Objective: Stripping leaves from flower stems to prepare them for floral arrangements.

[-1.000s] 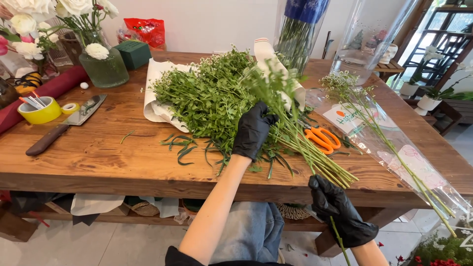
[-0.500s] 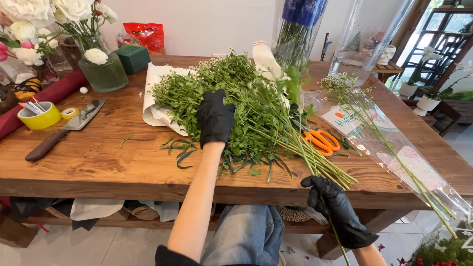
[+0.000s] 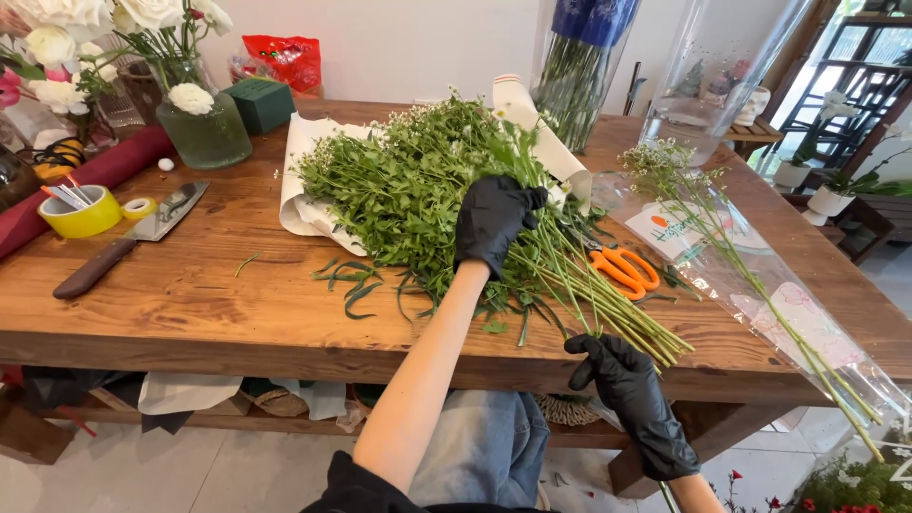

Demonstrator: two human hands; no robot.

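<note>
A big bunch of green stems (image 3: 427,190) with tiny white flowers lay on white paper (image 3: 309,180) in the middle of the wooden table (image 3: 190,304). The bare ends of the stems stuck out toward the person, past the table's near edge.

The left hand (image 3: 494,223), in a black glove, was on top of the bunch, about where the leaves stop and the bare stalks begin. Its fingers (image 3: 518,199) were curled down and closed around a few stems, which ran under the palm. The right hand (image 3: 617,366), also in a black glove, was low at the table's edge, right by the cut ends. Its fingers (image 3: 594,347) were bent shut around the bottom of some stalks.

Orange scissors (image 3: 622,271) lay on the table just beside the stems, between the two hands. A few loose leaves (image 3: 356,280) lay on the wood near the bunch. On the right, a thinner bunch of flowers in a clear wrapper (image 3: 750,275) hung over the table. Far to the left were a big knife (image 3: 128,237), a yellow cup (image 3: 81,214), and a glass vase with white roses (image 3: 199,128).
</note>
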